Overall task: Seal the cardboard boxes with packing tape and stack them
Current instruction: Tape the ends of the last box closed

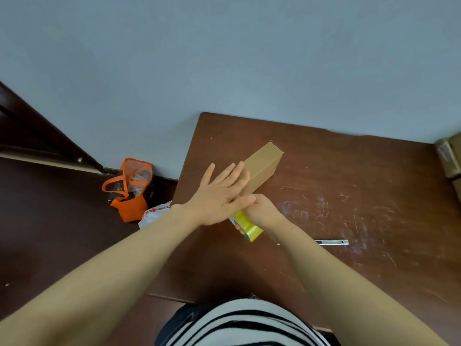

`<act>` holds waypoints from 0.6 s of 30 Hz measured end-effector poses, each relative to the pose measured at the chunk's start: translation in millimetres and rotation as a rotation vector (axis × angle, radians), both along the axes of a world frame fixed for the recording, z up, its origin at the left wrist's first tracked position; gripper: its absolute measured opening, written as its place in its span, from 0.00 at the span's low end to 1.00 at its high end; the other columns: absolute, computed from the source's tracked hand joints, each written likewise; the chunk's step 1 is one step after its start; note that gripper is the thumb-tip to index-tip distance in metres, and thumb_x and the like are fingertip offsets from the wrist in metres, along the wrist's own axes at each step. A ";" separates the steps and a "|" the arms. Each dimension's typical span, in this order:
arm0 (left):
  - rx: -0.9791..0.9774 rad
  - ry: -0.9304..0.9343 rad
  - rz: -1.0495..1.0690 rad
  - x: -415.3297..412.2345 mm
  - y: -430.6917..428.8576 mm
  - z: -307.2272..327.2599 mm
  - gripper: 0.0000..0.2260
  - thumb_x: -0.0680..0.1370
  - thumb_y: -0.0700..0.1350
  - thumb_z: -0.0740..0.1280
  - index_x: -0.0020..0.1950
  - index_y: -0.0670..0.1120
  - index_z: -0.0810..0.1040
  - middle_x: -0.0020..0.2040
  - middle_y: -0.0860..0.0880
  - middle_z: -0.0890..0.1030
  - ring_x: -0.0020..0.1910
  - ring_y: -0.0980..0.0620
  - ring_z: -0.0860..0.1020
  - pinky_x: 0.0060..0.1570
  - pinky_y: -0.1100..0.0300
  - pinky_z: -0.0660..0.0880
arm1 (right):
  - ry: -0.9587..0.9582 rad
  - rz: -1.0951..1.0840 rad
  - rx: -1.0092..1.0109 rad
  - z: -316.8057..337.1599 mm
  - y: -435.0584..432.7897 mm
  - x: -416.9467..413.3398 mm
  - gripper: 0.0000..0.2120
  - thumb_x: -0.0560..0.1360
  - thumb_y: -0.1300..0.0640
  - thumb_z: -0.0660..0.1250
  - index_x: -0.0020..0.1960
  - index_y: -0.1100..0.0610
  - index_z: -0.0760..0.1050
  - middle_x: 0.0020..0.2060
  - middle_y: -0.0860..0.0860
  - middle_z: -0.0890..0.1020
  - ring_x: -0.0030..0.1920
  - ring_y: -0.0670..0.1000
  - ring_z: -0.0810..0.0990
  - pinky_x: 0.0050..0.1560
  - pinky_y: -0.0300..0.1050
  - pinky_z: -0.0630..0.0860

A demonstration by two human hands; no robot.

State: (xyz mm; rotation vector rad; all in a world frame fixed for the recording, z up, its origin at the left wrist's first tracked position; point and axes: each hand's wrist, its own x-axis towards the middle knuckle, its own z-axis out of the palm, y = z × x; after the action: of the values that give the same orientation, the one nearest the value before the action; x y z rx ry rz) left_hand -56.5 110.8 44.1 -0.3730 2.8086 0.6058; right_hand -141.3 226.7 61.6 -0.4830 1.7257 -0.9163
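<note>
Surface: brown wooden table [361, 176], top scratched and scuffed, its far edge against a pale blue-grey wall [224, 58]. Dark brown floor [50, 221] to the left.

Count: one long cardboard box [265, 163] lying slantwise on the table, far end pointing toward the wall. One roll of yellow tape [249, 229] at the box's near end. One metal cutter [333, 242] flat on the table, right of your forearm. More cardboard [449, 158] at the right edge, cropped, number unclear. On the floor beside the table: one orange bag [129, 191], one white plastic bag [156, 213] with red print.

Hands: your left hand [219, 193] is flat, fingers straight and slightly spread, pressing on the box's near part. Your right hand [264, 211] is curled around the tape roll, gripping it just under your left thumb. Striped shirt [237, 325] at bottom.
</note>
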 end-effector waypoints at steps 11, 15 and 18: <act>0.788 0.385 0.534 38.9 -2.3 -39.1 0.34 0.70 0.35 0.72 0.69 0.61 0.67 0.62 0.46 0.73 0.58 0.51 0.76 0.58 0.58 0.75 | -0.152 -0.062 -0.041 14.3 9.2 -13.3 0.04 0.73 0.64 0.63 0.43 0.64 0.76 0.30 0.56 0.81 0.30 0.54 0.79 0.35 0.44 0.77; 1.163 0.243 0.805 39.5 -5.2 -31.0 0.28 0.75 0.30 0.64 0.66 0.59 0.72 0.55 0.50 0.80 0.54 0.51 0.79 0.52 0.54 0.79 | -0.089 -0.106 -0.094 15.8 1.5 -27.2 0.16 0.67 0.48 0.75 0.49 0.56 0.80 0.44 0.52 0.83 0.42 0.50 0.81 0.45 0.45 0.76; 1.296 0.270 0.960 35.7 -6.2 -33.4 0.22 0.76 0.32 0.62 0.64 0.54 0.74 0.53 0.49 0.83 0.52 0.50 0.81 0.53 0.51 0.78 | -0.059 -0.069 -0.141 20.0 -10.5 -26.8 0.12 0.76 0.50 0.68 0.49 0.58 0.80 0.45 0.56 0.83 0.44 0.51 0.80 0.52 0.50 0.77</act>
State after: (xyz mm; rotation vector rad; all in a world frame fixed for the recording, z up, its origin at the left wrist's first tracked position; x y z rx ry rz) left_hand -20.8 104.6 10.7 -1.3092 1.6136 2.4815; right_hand -168.2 216.2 81.6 -0.4861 1.6395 -1.0971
